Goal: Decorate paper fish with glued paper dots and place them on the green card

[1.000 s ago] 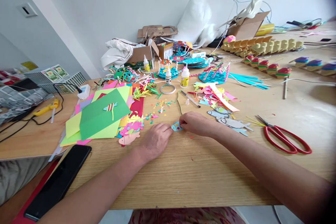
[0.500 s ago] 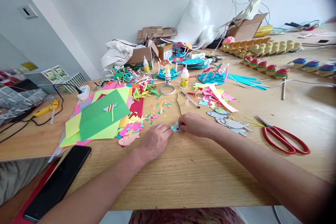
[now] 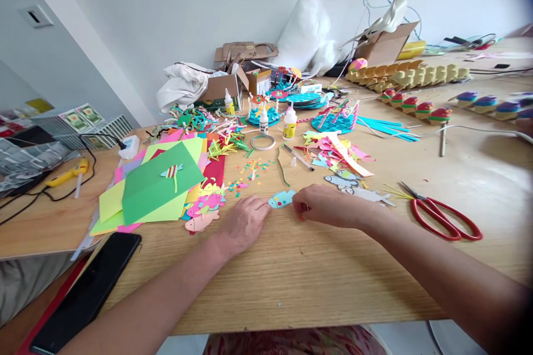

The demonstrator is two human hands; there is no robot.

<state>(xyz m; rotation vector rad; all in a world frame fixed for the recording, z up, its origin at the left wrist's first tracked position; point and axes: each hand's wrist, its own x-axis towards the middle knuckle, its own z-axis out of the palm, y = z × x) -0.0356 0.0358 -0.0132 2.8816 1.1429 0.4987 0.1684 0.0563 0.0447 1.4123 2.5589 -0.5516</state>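
A light blue paper fish (image 3: 283, 198) with coloured dots on its body lies flat between my hands. My left hand (image 3: 246, 223) rests on the table, its fingertips pressed at the fish's head end and holding it. My right hand (image 3: 327, 205) is just beyond the tail end, fingers curled into a pinch; whatever is between them is hidden. Small coloured paper dots (image 3: 254, 167) are scattered behind the fish. A green strip (image 3: 283, 169) and a pen (image 3: 300, 158) lie further back.
Red-handled scissors (image 3: 445, 217) lie right of grey paper fish (image 3: 366, 194). Left are pink paper fish (image 3: 202, 221), coloured sheets (image 3: 162, 186) and a phone (image 3: 87, 291). Glue bottles (image 3: 289, 123), a tape ring (image 3: 263, 142) and paper scraps (image 3: 333, 150) sit behind.
My right hand has drawn back to the right from the fish, uncovering more of its dotted body and tail. My left hand stays at the head end. The view has shifted slightly.
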